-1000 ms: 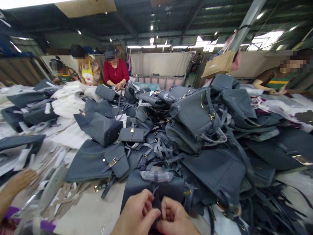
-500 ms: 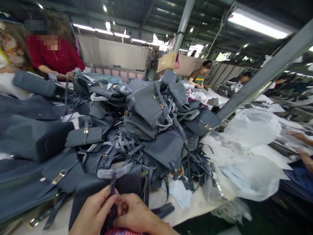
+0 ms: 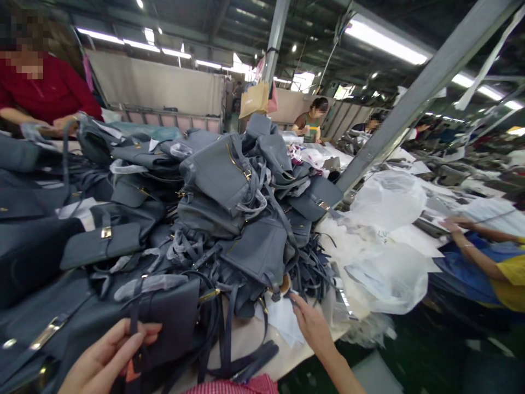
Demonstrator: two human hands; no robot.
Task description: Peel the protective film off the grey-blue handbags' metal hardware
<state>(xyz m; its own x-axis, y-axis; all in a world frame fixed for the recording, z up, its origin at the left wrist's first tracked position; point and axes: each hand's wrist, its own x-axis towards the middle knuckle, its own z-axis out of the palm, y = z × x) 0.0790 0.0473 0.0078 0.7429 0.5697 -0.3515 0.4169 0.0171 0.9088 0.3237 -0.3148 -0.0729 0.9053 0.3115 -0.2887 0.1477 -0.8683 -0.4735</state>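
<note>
Near the front edge of a cream-covered worktop (image 3: pixel 292 358), a slate-blue, smooth flap bag (image 3: pixel 174 314) lies at a bare strip, its narrow dark strap (image 3: pixel 134 316) pinched in the left hand (image 3: pixel 107 357). Whether the right hand (image 3: pixel 314 327), beside piled bags (image 3: pixel 219 175), grips anything cannot be told. Lettering among translucent white plastic (image 3: pixel 388 200) is unclear.

- Bags (image 3: pixel 215 175) are heaped on the table (image 3: pixel 294 355);
- one flap bag (image 3: pixel 174 314) is set before the heap, at left;
- straps (image 3: pixel 309 273) are piled to its right;
- plastic wrappings (image 3: pixel 388 205) are spread farther right, past the post (image 3: pixel 412 104)
</note>
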